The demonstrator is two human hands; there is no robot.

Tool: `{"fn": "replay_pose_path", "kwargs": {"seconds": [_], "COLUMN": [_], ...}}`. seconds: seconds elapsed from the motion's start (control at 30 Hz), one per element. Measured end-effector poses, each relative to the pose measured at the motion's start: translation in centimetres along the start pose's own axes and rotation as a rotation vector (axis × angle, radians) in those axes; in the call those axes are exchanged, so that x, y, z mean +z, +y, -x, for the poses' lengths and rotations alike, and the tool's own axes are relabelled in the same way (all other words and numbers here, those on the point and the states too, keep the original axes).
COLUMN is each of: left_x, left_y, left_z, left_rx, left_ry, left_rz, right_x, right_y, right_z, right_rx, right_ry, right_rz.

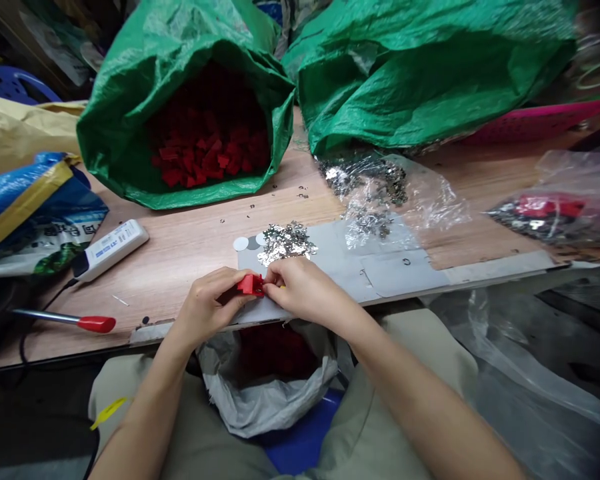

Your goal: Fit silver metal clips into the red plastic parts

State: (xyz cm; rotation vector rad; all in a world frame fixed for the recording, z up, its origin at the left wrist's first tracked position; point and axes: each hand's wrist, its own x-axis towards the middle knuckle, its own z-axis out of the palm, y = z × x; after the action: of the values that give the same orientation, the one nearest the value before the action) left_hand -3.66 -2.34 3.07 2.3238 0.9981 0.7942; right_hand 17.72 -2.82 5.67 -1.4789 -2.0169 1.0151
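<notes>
A small red plastic part [251, 285] is pinched between the thumb and fingers of my left hand [213, 301], just over the table's front edge. My right hand [297, 285] meets it from the right, its thumb and fingertips pressed together at the part's right end; what they hold is too small to name. A bit of yellow shows by the right fingertips. Behind my hands a pile of small shiny metal pieces [286, 241] lies on a grey sheet [330, 250]. Below, an open white sack [275, 417] with red pieces sits between my legs.
A green sack [125, 133] full of red pieces lies open at the back, another green sack [410, 87] right of it. Clear bags [425, 193] of metal pieces lie right. At left are a white device [113, 250] and a red-handled tool [96, 324].
</notes>
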Motion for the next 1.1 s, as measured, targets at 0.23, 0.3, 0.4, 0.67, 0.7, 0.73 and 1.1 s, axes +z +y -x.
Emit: {"fn": "replay_pose_path", "kwargs": {"seconds": [0.23, 0.3, 0.4, 0.67, 0.7, 0.73, 1.1], "left_x": [0.0, 0.0, 0.1, 0.1, 0.1, 0.1, -0.1], "left_y": [-0.1, 0.0, 0.1, -0.1, -0.1, -0.1, 0.0], "left_z": [0.2, 0.2, 0.1, 0.0, 0.0, 0.0, -0.3], "left_rx": [-0.049, -0.044, -0.031, 0.005, 0.01, 0.016, 0.072], "left_ry": [-0.001, 0.005, 0.023, 0.022, 0.024, 0.026, 0.024], "left_rz": [0.038, 0.05, 0.049, 0.046, 0.045, 0.044, 0.022], "right_x": [-0.9, -1.0, -1.0, -0.6, -0.6, -0.6, -0.5], "right_y": [1.4, 1.6, 1.8, 1.3, 1.1, 0.8, -0.9], "right_z": [0.2, 0.3, 0.4, 0.3, 0.3, 0.3, -0.1], "right_rx": [0.143, 0.128, 0.105, 0.111, 0.107, 0.104, 0.091], "right_ry": [-0.25, -0.234, -0.225, -0.186, -0.169, -0.15, -0.087], "right_rz": [-0.324, -0.296, -0.291, -0.218, -0.19, -0.159, 0.06]}}
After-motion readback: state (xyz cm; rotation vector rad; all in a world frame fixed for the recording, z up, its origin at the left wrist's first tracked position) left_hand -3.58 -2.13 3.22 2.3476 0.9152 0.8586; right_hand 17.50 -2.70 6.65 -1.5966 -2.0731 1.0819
